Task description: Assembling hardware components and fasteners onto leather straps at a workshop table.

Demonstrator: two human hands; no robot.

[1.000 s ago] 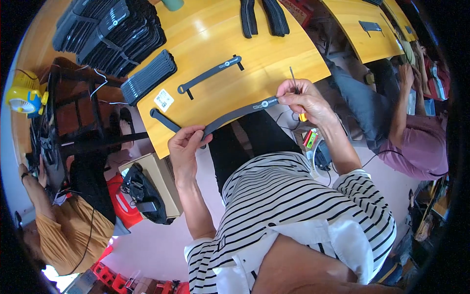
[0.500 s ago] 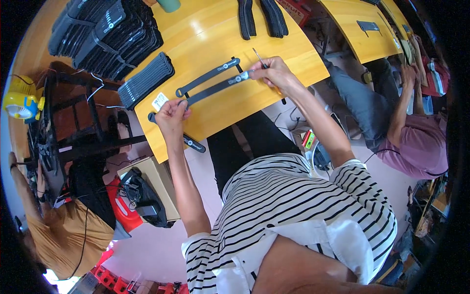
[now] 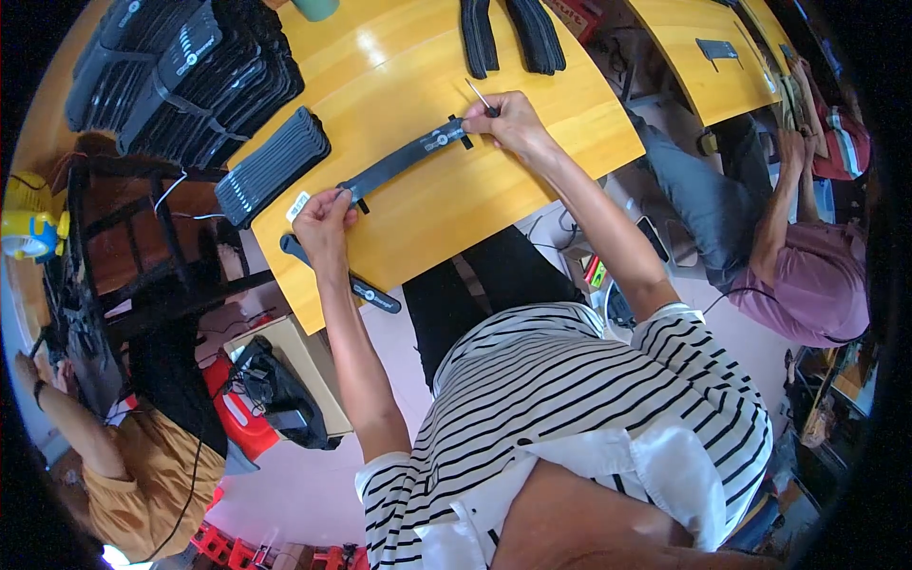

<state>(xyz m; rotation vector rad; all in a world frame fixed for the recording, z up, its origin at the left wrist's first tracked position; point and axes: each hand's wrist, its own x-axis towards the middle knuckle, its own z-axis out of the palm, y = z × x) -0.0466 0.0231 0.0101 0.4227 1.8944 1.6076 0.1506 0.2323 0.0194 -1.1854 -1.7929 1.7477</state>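
Note:
A flat dark grey strap point(image 3: 397, 161) with white markings spans the table between my hands. My left hand point(image 3: 325, 223) is closed, pinching its left end. My right hand point(image 3: 508, 123) pinches the right end; a thin tool with a metal shaft point(image 3: 480, 94) sticks out past these fingers, its handle hidden in the palm. Short black strips stick out from under the strap near both ends. The other strap seen earlier appears covered by the held one. Another dark strap point(image 3: 375, 294) lies at the table's near left edge, partly hidden by my left forearm.
On the wooden table point(image 3: 399, 90) are a row of grey straps point(image 3: 274, 163), two black strap bundles point(image 3: 535, 38), a green cup point(image 3: 315, 8) and a white label point(image 3: 297, 207). Tall strap stacks point(image 3: 195, 76) stand left. Co-workers sit on both sides.
Both hands have moved slightly left, the right also upward. The held strap has come over the strap lying behind it, so the two now look like one.

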